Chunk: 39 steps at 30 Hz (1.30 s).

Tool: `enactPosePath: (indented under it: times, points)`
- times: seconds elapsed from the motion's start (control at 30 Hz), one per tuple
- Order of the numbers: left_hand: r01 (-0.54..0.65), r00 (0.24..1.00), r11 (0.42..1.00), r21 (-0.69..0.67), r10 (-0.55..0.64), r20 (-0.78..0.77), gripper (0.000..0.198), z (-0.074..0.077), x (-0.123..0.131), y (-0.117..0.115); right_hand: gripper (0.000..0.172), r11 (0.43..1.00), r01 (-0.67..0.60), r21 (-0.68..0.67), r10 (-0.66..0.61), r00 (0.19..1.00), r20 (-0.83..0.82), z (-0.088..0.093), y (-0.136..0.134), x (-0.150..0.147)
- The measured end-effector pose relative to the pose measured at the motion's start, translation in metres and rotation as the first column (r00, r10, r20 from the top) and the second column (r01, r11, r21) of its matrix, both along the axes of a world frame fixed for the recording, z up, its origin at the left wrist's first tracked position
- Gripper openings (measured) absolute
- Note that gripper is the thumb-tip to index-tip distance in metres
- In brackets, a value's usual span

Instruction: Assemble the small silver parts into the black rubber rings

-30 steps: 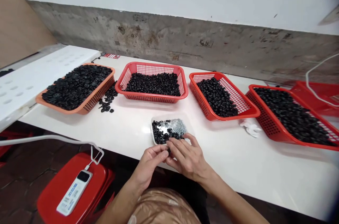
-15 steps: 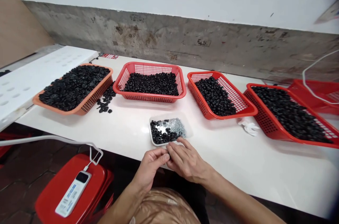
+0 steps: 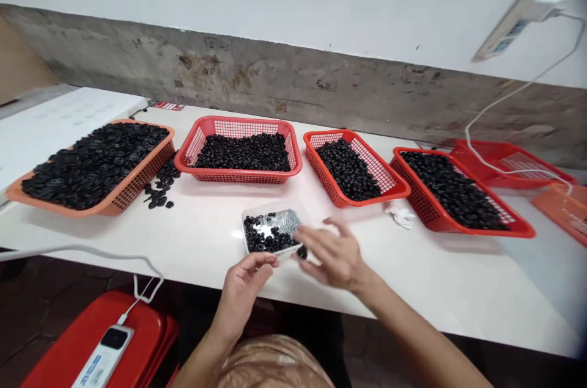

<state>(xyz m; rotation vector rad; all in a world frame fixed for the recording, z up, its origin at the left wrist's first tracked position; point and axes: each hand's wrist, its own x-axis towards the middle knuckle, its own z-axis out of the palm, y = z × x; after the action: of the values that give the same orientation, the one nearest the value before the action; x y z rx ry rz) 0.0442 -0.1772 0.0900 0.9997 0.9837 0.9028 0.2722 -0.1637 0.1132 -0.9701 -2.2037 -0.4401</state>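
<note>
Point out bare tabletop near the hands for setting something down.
Bare white tabletop lies right of the right hand, before the red baskets. Crowded: the clear plastic tray by the left hand, and the loose black pieces beside the orange basket.

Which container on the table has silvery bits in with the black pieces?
The small clear plastic tray, just beyond the person's left hand: black rings share it with a silvery heap. The four filled baskets show only black pieces.

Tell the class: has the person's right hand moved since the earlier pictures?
Yes: measured against the clear plastic tray, the right hand has shifted rightward, off the tray's near edge to beside its right corner.
</note>
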Motion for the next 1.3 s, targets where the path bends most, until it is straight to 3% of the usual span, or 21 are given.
enactPosePath:
  times: [0.07,0.13,0.2,0.27,0.33,0.37,0.43,0.5,0.57,0.77,0.97,1.07,1.1,1.17,1.23,1.3]
  points:
    - [-0.050,0.998,0.999,0.014,0.050,-0.037,0.033,-0.002,-0.003,0.004,0.039,0.977,0.214,0.023,-0.212,0.974,-0.078,0.010,0.015,0.026]
    - [-0.089,0.995,0.996,0.024,0.090,-0.045,0.032,-0.005,-0.005,0.007,0.042,0.885,0.462,-0.054,-0.464,0.868,-0.176,0.017,0.027,0.047]
    - [-0.119,0.991,0.992,0.047,0.122,-0.061,0.029,-0.010,-0.006,0.010,0.047,0.845,0.520,-0.121,-0.533,0.810,-0.245,0.016,0.034,0.055]
    - [-0.135,0.983,0.987,0.089,0.144,-0.110,0.026,-0.016,-0.008,0.011,0.037,0.883,0.433,-0.180,-0.468,0.833,-0.295,0.009,0.034,0.049]
    - [-0.133,0.968,0.978,0.159,0.162,-0.192,0.024,-0.021,-0.010,0.011,0.022,0.924,0.260,-0.280,-0.342,0.889,-0.303,0.000,0.031,0.033]
    - [-0.124,0.956,0.971,0.204,0.172,-0.238,0.022,-0.023,-0.011,0.010,0.018,0.918,0.174,-0.356,-0.283,0.916,-0.283,-0.005,0.030,0.022]
    - [-0.094,0.926,0.950,0.298,0.193,-0.324,0.019,-0.025,-0.012,0.009,0.018,0.831,0.082,-0.550,-0.205,0.965,-0.166,-0.013,0.032,0.001]
    - [-0.066,0.898,0.928,0.365,0.215,-0.384,0.016,-0.025,-0.012,0.008,0.022,0.706,0.101,-0.701,-0.143,0.990,-0.001,-0.020,0.039,-0.018]
    - [-0.052,0.884,0.919,0.391,0.224,-0.410,0.015,-0.025,-0.012,0.007,0.023,0.639,0.122,-0.759,-0.087,0.992,0.087,-0.026,0.051,-0.032]
    - [-0.094,0.894,0.935,0.343,0.231,-0.384,0.013,-0.023,-0.020,0.001,0.023,0.544,0.181,-0.819,0.007,0.976,0.220,-0.040,0.066,-0.057]
    - [-0.059,0.877,0.922,0.382,0.231,-0.422,0.012,-0.024,-0.027,0.000,0.018,0.492,0.179,-0.852,-0.053,0.983,0.176,-0.041,0.056,-0.061]
    - [-0.064,0.869,0.910,0.409,0.253,-0.426,0.019,-0.022,-0.025,0.002,0.011,0.467,0.102,-0.878,-0.095,0.993,0.065,-0.034,0.054,-0.053]
    - [-0.066,0.868,0.902,0.426,0.263,-0.421,0.023,-0.020,-0.023,0.004,0.013,0.422,0.027,-0.906,-0.106,0.994,-0.020,-0.032,0.053,-0.051]
    - [-0.048,0.883,0.883,0.466,0.256,-0.394,0.031,-0.016,-0.018,0.009,0.023,0.243,-0.245,-0.939,-0.176,0.940,-0.291,-0.026,0.050,-0.047]
    - [-0.033,0.909,0.867,0.497,0.233,-0.347,0.033,-0.012,-0.012,0.014,0.036,0.047,-0.557,-0.829,-0.333,0.774,-0.539,-0.021,0.046,-0.048]
    - [-0.049,0.928,0.858,0.512,0.229,-0.294,0.031,-0.009,-0.006,0.017,0.044,-0.045,-0.726,-0.686,-0.471,0.621,-0.626,-0.019,0.041,-0.052]
